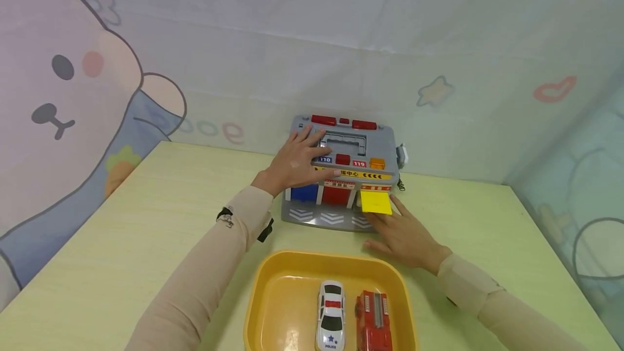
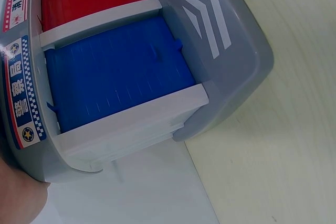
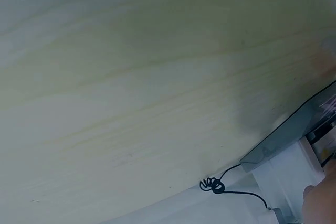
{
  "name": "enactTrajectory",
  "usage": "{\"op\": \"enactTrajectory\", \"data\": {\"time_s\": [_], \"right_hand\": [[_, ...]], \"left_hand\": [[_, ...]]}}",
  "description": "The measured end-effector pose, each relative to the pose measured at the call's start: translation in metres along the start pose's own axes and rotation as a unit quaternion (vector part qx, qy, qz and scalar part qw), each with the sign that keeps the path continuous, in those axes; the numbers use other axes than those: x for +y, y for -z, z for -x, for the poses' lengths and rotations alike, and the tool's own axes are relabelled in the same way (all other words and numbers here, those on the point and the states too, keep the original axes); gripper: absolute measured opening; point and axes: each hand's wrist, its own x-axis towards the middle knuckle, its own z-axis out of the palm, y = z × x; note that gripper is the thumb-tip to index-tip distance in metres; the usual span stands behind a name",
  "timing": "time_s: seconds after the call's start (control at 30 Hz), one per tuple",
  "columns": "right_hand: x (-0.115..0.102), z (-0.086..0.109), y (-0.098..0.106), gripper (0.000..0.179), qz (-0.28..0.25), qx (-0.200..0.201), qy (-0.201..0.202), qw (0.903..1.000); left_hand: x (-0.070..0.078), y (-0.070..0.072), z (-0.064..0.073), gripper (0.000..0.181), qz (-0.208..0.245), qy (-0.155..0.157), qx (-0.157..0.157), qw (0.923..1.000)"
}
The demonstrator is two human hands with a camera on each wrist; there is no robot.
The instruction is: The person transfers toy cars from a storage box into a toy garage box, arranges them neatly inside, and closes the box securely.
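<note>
A grey toy garage (image 1: 336, 221) stands at the back of the table, with a blue door (image 2: 115, 72), a red door (image 1: 336, 195) and a yellow door (image 1: 376, 202). The yellow door is raised and sticks out toward the front. My left hand (image 1: 297, 162) rests on the left part of the garage roof, fingers spread. My right hand (image 1: 407, 237) is at the yellow door's bay, one finger extended beside the door and the thumb low in front. Its other fingertips go under the raised door, where they are hidden.
A yellow tray (image 1: 273, 262) stands in front of the garage. In it lie a white toy police car (image 1: 331, 313) and a red toy fire truck (image 1: 374, 321). A black coiled cord (image 3: 212, 184) hangs at the garage's right side. Behind the table is a printed cloth (image 1: 302, 58).
</note>
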Motion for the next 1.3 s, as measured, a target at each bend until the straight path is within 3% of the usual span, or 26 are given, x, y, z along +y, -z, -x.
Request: {"op": "enactTrajectory", "data": {"time_s": [0.33, 0.43, 0.6, 0.73, 0.83, 0.9, 1.13, 1.3], "right_hand": [[0.004, 0.014, 0.009, 0.065, -0.025, 0.011, -0.008, 0.9996], [0.007, 0.021, 0.013, 0.058, -0.034, 0.031, -0.012, 0.9989], [0.012, 0.03, 0.022, 0.053, -0.042, 0.112, -0.01, 0.9927], [0.015, 0.03, 0.028, 0.051, -0.048, 0.211, 0.015, 0.9763], [0.013, 0.027, 0.032, 0.058, -0.055, 0.247, 0.03, 0.9669], [0.011, 0.024, 0.035, 0.059, -0.06, 0.243, 0.035, 0.9675], [0.001, 0.025, 0.032, 0.056, -0.06, 0.174, 0.037, 0.9822], [0.0, 0.025, 0.025, 0.06, -0.059, 0.157, 0.036, 0.9852]], "left_hand": [[-0.001, -0.001, 0.0, 0.067, 0.0, -0.001, 0.003, 1.0], [-0.001, -0.001, 0.0, 0.067, 0.0, 0.001, 0.002, 1.0], [0.0, -0.001, 0.001, 0.067, -0.005, 0.001, 0.0, 1.0], [-0.001, 0.001, 0.001, 0.067, -0.009, 0.001, -0.001, 1.0], [-0.002, 0.002, 0.0, 0.068, -0.008, 0.002, -0.001, 1.0], [-0.002, 0.002, -0.001, 0.067, -0.007, 0.004, -0.001, 1.0], [0.0, -0.001, -0.004, 0.07, -0.007, 0.004, -0.01, 0.9999], [0.001, 0.001, -0.005, 0.07, -0.008, 0.005, -0.011, 0.9999]]}}
